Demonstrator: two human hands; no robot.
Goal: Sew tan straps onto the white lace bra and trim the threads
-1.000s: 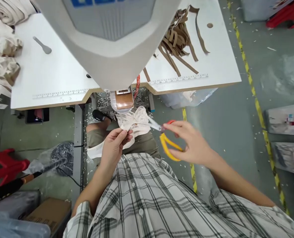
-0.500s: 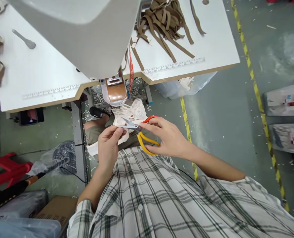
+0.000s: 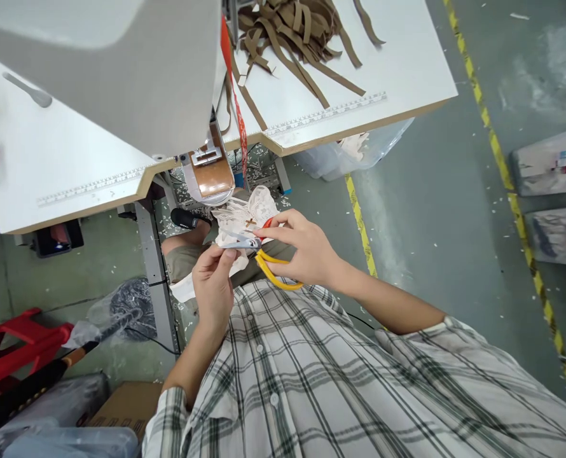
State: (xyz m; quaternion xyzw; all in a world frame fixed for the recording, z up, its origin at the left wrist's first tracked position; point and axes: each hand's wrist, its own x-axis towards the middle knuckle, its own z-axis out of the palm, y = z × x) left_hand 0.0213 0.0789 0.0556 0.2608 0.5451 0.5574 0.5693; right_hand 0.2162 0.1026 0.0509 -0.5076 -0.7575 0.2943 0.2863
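Note:
A white lace garment (image 3: 259, 202) lies over my lap, just below the machine's front end. My left hand (image 3: 213, 280) is closed, thumb against fingers, pinching the garment's near edge; the exact bit in the pinch is hidden. In my right hand (image 3: 306, 248) is a pair of scissors (image 3: 276, 273) with one yellow and one red handle loop. Their metal blades point left, parted a little, with the tips close by my left fingertips and over the lace. A small brown cross-shaped piece (image 3: 250, 222) shows on the garment.
A grey machine head (image 3: 144, 76) overhangs the white worktable (image 3: 92, 152). Brown strips (image 3: 302, 25) are heaped at the table's back right. A red tape (image 3: 239, 108) hangs beside the machine. Below right stands a clear plastic bin (image 3: 331, 162); a red stool (image 3: 16, 350) is at left.
My view has shifted slightly, moving the machine and table leftward in the picture. The scissors and my right hand are nearer my left hand, which still pinches the garment.

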